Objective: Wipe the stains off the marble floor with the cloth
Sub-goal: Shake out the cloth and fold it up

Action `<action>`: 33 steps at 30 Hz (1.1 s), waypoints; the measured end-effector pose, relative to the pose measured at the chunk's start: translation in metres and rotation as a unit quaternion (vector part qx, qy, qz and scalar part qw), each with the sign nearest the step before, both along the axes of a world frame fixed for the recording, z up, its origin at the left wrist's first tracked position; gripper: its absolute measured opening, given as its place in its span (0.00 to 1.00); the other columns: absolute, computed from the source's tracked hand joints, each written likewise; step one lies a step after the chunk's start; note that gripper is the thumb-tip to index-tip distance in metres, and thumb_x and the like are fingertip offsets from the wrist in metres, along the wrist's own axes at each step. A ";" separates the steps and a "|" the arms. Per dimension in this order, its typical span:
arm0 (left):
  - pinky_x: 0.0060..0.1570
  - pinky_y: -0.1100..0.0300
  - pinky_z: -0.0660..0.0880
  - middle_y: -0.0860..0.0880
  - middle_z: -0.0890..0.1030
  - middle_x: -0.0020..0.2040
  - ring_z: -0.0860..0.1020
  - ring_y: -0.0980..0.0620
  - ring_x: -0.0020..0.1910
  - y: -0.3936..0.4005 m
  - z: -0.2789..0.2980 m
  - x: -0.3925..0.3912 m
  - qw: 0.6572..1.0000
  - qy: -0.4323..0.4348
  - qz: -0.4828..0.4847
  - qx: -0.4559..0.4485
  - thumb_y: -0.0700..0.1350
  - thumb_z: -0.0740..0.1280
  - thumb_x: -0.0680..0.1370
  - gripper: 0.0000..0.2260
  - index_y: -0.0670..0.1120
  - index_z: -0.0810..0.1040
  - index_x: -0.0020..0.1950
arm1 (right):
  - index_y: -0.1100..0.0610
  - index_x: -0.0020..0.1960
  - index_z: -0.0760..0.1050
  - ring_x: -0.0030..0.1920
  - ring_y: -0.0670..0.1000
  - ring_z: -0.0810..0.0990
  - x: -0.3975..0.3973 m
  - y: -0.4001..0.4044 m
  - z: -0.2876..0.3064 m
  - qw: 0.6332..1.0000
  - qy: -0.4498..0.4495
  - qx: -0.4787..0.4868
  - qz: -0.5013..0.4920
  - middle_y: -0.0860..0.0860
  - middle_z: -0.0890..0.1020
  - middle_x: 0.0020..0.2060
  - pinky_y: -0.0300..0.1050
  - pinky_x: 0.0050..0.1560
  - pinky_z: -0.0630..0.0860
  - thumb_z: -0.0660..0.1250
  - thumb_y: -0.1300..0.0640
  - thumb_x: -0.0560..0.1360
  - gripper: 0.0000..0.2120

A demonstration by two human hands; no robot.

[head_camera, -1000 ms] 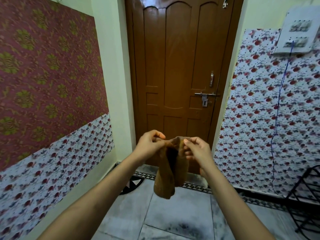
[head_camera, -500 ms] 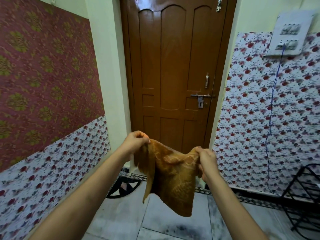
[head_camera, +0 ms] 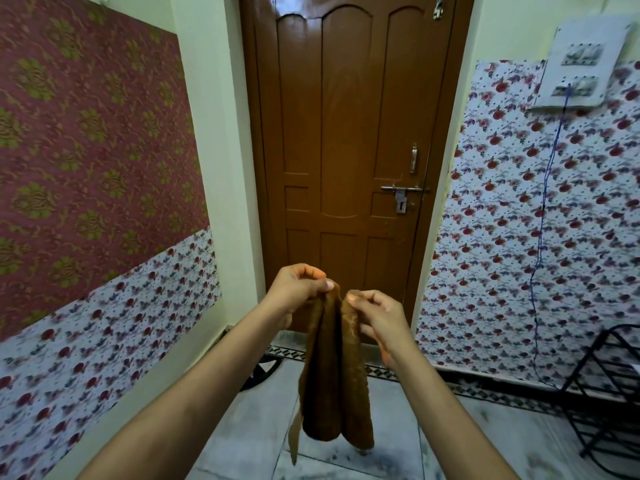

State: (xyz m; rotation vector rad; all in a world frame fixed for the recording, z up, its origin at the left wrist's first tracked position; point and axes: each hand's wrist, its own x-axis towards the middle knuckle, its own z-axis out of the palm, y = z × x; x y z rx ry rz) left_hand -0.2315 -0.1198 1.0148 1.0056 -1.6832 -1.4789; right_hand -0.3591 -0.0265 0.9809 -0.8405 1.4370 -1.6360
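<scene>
I am holding the cloth (head_camera: 334, 379) up in the air in front of the closed brown door (head_camera: 349, 140), well above the marble floor (head_camera: 408, 441). My left hand (head_camera: 298, 292) is pinching one top corner of it between thumb and curled fingers, and my right hand (head_camera: 375, 318) is pinching the other top corner the same way, the two hands almost touching each other just below the door's lower panels. The cloth is hanging down from them in two long folds side by side, like two soft rolls, with a thin strip trailing lower at its left edge. It is a rusty brown, close to the door's own colour, with a coarse, slightly fuzzy weave; the fold under my right hand is catching more light and showing a faint raised pattern. Its lower end is dangling over the pale grey floor slabs, where a dark smudgy patch (head_camera: 346, 459) is lying just beneath it. I am not seeing any label, brand or writing on the cloth. To the right of the door a white switchboard (head_camera: 581, 64) is sitting on the flowered wall, with a blue cord (head_camera: 545, 202) dropping from it; no lettering on it is readable.
</scene>
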 end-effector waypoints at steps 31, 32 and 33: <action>0.41 0.61 0.73 0.49 0.80 0.41 0.77 0.52 0.42 0.005 0.028 0.023 0.995 0.092 -0.006 -0.024 0.33 0.61 0.75 0.11 0.47 0.79 0.47 | 0.47 0.64 0.66 0.56 0.36 0.72 -0.001 -0.003 -0.013 0.953 0.261 -0.061 0.138 0.37 0.73 0.56 0.33 0.55 0.71 0.75 0.51 0.67 0.29; 0.41 0.61 0.73 0.49 0.79 0.41 0.77 0.52 0.43 0.005 0.029 0.025 0.996 0.086 -0.012 -0.030 0.33 0.61 0.75 0.11 0.46 0.79 0.47 | 0.48 0.60 0.70 0.55 0.38 0.74 0.002 -0.005 -0.014 0.957 0.263 -0.079 0.090 0.39 0.76 0.53 0.34 0.54 0.73 0.73 0.55 0.70 0.21; 0.41 0.61 0.73 0.48 0.79 0.41 0.77 0.52 0.44 0.004 0.029 0.026 0.996 0.080 -0.012 -0.037 0.33 0.61 0.75 0.11 0.46 0.79 0.46 | 0.49 0.56 0.74 0.53 0.40 0.76 0.004 -0.005 -0.013 0.965 0.236 -0.098 0.049 0.42 0.78 0.50 0.33 0.51 0.75 0.70 0.57 0.73 0.13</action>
